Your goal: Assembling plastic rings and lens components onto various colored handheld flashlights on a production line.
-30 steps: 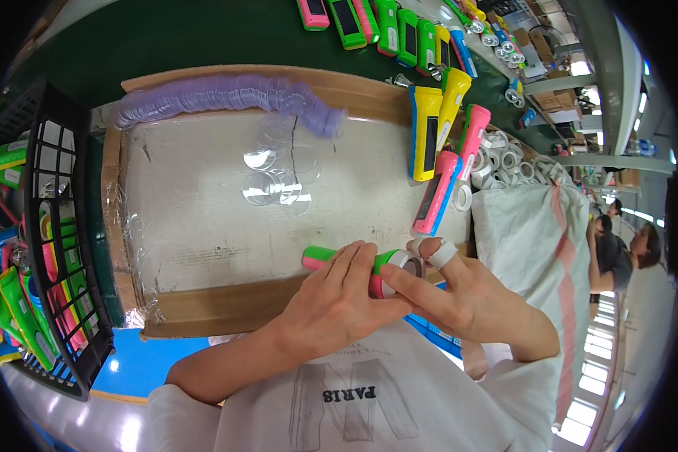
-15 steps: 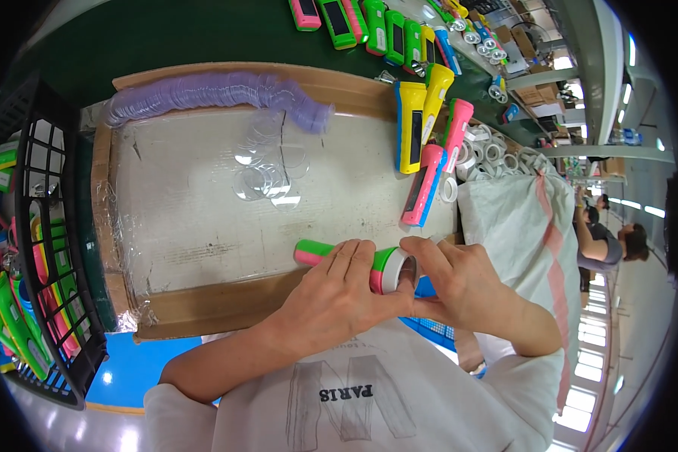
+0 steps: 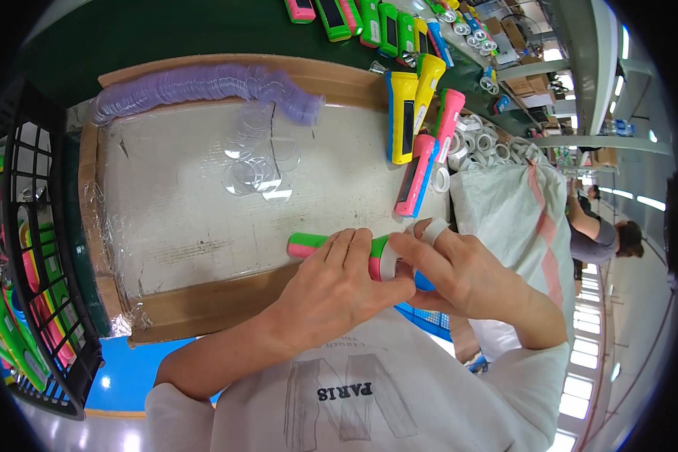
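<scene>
My left hand (image 3: 331, 275) is closed around a green-and-pink flashlight (image 3: 306, 243), holding it sideways over the front edge of the cardboard tray. At its wide white-rimmed end, my right hand (image 3: 459, 275) has its thumb and fingers closed on the rim. A white band (image 3: 434, 231) sits around a bent finger of the right hand. The fingers partly hide the flashlight's open end. Just beyond my right hand lie a pink-and-blue flashlight (image 3: 416, 177), a pink-and-white one (image 3: 450, 119) and two yellow ones, including a yellow-and-blue one (image 3: 401, 118).
The shallow tray (image 3: 181, 241) holds a long row of purple-tinted clear discs (image 3: 196, 84) and several loose clear discs (image 3: 258, 173). White rings (image 3: 482, 143) heap beside a white sack (image 3: 505, 203) on the right. A black basket (image 3: 68, 301) of flashlights stands left. More flashlights (image 3: 371, 22) line the back.
My right hand's fingers have shifted up and bent, bringing the white band into sight. My left hand keeps its grip on the flashlight. The whole view has shifted slightly.
</scene>
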Motion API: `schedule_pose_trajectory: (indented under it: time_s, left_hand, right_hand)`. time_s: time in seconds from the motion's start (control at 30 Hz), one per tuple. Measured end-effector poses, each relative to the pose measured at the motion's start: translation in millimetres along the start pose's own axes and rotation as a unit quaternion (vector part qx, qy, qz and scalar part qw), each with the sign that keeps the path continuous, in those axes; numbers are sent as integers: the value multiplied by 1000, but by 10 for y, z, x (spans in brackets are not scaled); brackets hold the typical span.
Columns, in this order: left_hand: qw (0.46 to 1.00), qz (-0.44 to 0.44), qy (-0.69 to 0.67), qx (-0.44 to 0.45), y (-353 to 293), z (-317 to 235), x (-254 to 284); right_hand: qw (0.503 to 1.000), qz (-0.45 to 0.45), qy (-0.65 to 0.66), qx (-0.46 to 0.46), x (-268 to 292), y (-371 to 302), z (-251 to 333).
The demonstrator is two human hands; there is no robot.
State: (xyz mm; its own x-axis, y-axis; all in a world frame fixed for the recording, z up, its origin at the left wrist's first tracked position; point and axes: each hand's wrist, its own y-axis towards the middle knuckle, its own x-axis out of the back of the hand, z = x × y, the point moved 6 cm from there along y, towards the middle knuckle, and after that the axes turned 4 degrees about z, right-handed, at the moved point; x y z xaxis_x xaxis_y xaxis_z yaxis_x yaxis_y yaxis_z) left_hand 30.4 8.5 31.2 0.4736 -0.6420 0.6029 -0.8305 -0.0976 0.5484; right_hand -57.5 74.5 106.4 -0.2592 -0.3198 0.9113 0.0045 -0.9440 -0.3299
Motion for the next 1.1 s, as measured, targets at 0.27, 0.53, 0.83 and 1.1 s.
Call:
schedule_pose_trajectory:
  time_s: [0.27,0.53,0.83,1.1]
  left_hand:
    - [1000,21,-12,16,0,54,6]
    - [1000,-24,18,7,43,21,6]
    - [1000,10,2,18,61,6,-16]
    - [1000,-20,13,13,127,16,-31]
  right_hand:
    - [997,27,-40,55,85,53,57]
    - [997,13,60,-54,44,45,-36]
    - [991,-3,91,-94,-53,-49,-137]
    - [987,-87,115,-79,-65,-87,-201]
